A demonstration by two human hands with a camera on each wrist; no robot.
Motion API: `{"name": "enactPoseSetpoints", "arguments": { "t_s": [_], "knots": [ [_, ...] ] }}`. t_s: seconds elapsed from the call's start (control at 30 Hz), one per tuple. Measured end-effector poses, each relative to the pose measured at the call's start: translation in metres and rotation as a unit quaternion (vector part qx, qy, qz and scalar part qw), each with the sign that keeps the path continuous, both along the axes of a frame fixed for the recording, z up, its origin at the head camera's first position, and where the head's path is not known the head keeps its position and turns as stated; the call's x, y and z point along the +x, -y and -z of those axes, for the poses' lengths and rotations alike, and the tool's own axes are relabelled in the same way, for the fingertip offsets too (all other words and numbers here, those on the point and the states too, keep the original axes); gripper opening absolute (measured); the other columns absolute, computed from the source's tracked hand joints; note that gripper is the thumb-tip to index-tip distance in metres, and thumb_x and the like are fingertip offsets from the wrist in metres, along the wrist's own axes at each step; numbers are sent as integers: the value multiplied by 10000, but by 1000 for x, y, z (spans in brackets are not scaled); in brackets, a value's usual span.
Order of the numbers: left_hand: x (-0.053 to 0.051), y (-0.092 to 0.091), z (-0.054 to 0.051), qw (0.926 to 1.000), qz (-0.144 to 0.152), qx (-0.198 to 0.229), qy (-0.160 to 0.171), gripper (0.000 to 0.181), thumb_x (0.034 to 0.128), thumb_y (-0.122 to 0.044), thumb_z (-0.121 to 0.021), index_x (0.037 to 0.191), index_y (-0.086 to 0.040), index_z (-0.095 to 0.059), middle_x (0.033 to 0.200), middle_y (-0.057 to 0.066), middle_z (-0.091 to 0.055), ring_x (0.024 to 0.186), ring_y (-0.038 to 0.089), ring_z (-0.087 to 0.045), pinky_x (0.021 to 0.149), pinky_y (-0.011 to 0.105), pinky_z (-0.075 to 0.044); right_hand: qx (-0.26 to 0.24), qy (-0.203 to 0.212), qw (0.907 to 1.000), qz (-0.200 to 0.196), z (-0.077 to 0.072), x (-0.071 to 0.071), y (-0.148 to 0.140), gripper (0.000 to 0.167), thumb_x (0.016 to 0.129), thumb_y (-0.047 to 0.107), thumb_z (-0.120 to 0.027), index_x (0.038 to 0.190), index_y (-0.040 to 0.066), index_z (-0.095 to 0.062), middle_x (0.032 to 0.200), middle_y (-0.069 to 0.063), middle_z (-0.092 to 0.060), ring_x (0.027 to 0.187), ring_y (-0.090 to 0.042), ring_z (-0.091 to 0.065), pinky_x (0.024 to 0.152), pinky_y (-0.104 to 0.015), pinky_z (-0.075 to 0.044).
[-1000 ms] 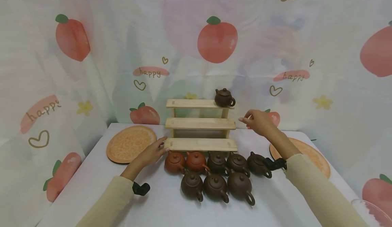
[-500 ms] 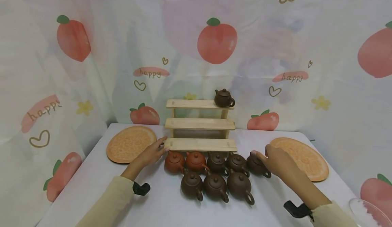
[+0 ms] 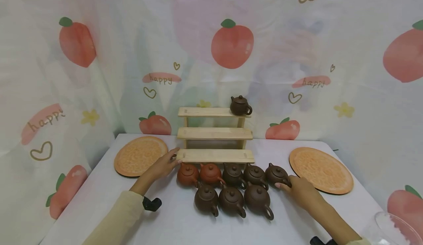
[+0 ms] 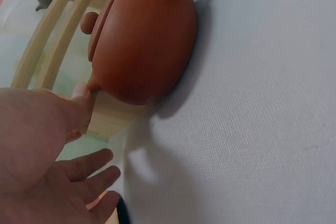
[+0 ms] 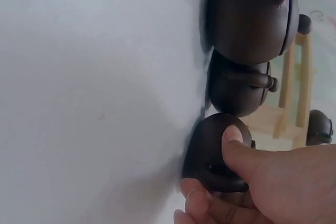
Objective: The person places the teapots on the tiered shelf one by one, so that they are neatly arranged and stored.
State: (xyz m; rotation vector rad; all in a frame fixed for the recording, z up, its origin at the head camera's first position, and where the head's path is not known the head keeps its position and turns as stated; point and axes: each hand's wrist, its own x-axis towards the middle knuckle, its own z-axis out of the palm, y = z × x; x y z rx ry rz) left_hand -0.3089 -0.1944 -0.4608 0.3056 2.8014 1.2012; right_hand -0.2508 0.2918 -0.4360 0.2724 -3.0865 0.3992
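My right hand [image 3: 302, 190] grips a dark brown teapot [image 3: 276, 174] by its handle side, at the right end of the back row. In the right wrist view the thumb [image 5: 233, 137] lies on that pot's body and the fingers curl by the handle. My left hand [image 3: 162, 166] pinches the left end of the lowest board of a three-tier wooden display rack [image 3: 214, 155], its other fingers spread out. Close to that thumb stands an orange-red teapot [image 4: 142, 40]. Another dark teapot [image 3: 240, 105] sits at the right end of the top tier.
A second orange-red teapot [image 3: 210, 174] and several dark teapots [image 3: 231, 200] stand close together in front of the rack. Round orange mats lie left [image 3: 140, 157] and right [image 3: 320, 170]. A clear container [image 3: 393, 230] stands at the lower right. Patterned cloth [image 3: 211, 90] hangs behind.
My right hand has come down from beside the rack to the rightmost dark teapot and taken hold of its handle side. My left hand has stayed at the rack's end.
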Motion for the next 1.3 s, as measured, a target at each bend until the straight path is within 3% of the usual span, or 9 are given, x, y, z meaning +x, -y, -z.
{"name": "enactPoseSetpoints", "arguments": {
  "t_s": [0.17,0.4,0.77,0.9,1.07,1.3],
  "knots": [
    [-3,1,4,10000,19,18,-24,593,1119,-228,-550,1629,-17,-332,1499,364,-506,1429,537,-465,1140,646,-414,-210,-79,9997,-91,6,0,-4,395,1014,369,-701,844,39,-564,718,-61,-568,720,-260,-564,637,-456,-477],
    [-4,-2,4,9999,65,84,-86,598,1118,-227,-552,1629,-4,-332,1475,360,-530,1411,527,-491,1133,634,-426,-462,-360,9980,-246,15,4,-9,243,1039,240,-686,932,30,-628,803,-92,-680,770,-292,-674,666,-472,-524],
    [-2,-1,2,9999,37,68,-91,600,1117,-230,-556,1625,0,-335,1474,353,-538,1416,528,-485,1139,645,-414,-674,-450,9964,-241,20,9,-11,216,1047,192,-676,889,72,-590,707,23,-535,668,-153,-505,602,-329,-435],
    [-1,-1,2,9999,44,71,-87,601,1116,-228,-558,1624,3,-335,1474,356,-536,1415,532,-484,1134,647,-417,-908,-664,9932,-296,22,11,-14,242,1045,181,-681,847,108,-562,656,56,-500,608,-93,-448,568,-268,-379],
    [-1,-1,1,10000,30,41,-68,600,1119,-228,-552,1627,-1,-329,1478,359,-531,1417,533,-481,1137,650,-414,-1028,-968,9890,-436,23,10,-19,244,1035,180,-695,829,131,-575,645,86,-514,591,-43,-423,568,-258,-380],
    [-1,-1,0,10000,-6,65,-30,600,1119,-229,-553,1631,-10,-329,1480,353,-534,1420,530,-480,1144,646,-408,-1012,-1070,9884,-362,24,8,-21,273,1029,180,-707,802,138,-560,632,86,-494,588,-55,-426,568,-259,-371]
  ]
}}
